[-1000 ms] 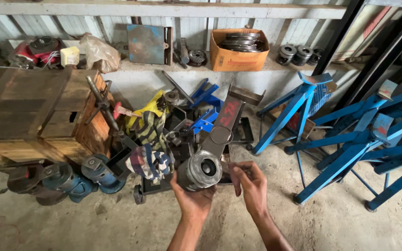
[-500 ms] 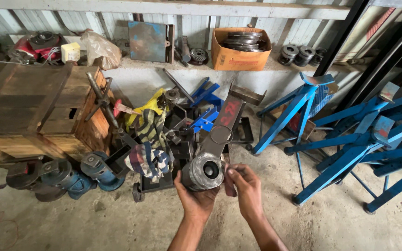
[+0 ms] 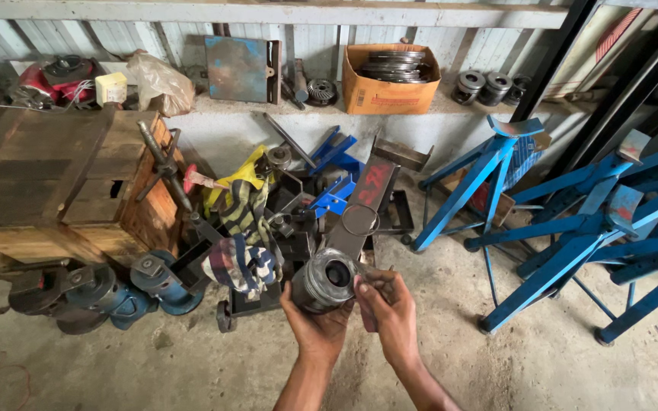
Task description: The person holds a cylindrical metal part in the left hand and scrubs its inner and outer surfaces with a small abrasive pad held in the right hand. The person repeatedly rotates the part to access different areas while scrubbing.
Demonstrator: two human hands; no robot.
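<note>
Right hand [image 3: 390,308] now against held piston [image 3: 327,280].

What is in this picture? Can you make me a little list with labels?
place: workshop floor
left hand: holds a piston with its rod
right hand: fingers at the piston's side hole
left of hands: wooden crate, rags
right: blue stands
shelf: cardboard box of metal rings
</note>
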